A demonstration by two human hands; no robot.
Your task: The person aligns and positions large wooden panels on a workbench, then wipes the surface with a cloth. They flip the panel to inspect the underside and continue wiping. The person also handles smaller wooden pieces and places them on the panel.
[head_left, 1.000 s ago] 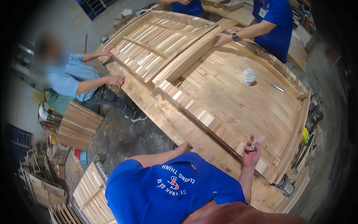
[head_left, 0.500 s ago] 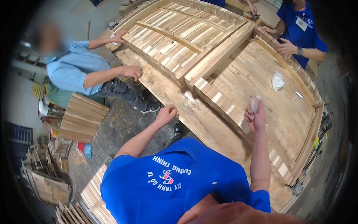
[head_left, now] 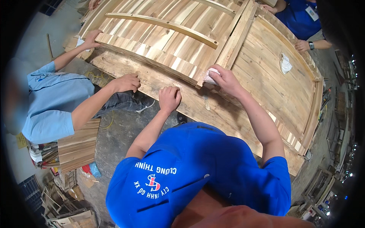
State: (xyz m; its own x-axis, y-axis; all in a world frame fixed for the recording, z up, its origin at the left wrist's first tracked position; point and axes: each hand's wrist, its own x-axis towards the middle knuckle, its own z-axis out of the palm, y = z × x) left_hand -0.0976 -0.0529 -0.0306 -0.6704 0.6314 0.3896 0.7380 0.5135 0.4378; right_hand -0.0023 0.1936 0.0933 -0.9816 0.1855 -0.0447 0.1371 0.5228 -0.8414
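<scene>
My right hand (head_left: 227, 81) is closed round a crumpled white cloth (head_left: 210, 76) and presses it to the near end of a wooden crosspiece (head_left: 236, 40). This piece runs between a slatted wooden panel (head_left: 152, 34) and a flat planked section (head_left: 262, 64). My left hand (head_left: 169, 99) rests with curled fingers at the near edge of the wooden workbench (head_left: 224, 112); nothing shows in it. A curved batten (head_left: 163, 23) with dark holes lies across the slatted panel.
At the left, a person in light blue (head_left: 57, 100) has both hands by the bench, one near a white rag (head_left: 80, 41). Another person in dark blue (head_left: 298, 21) stands far right. A second white cloth (head_left: 285, 64) lies on the planked section. Wood scraps (head_left: 70, 205) fill the lower left.
My right hand has moved left with the cloth, from over the planked section to the crosspiece's end. The view has shifted. My left hand stays at the bench edge.
</scene>
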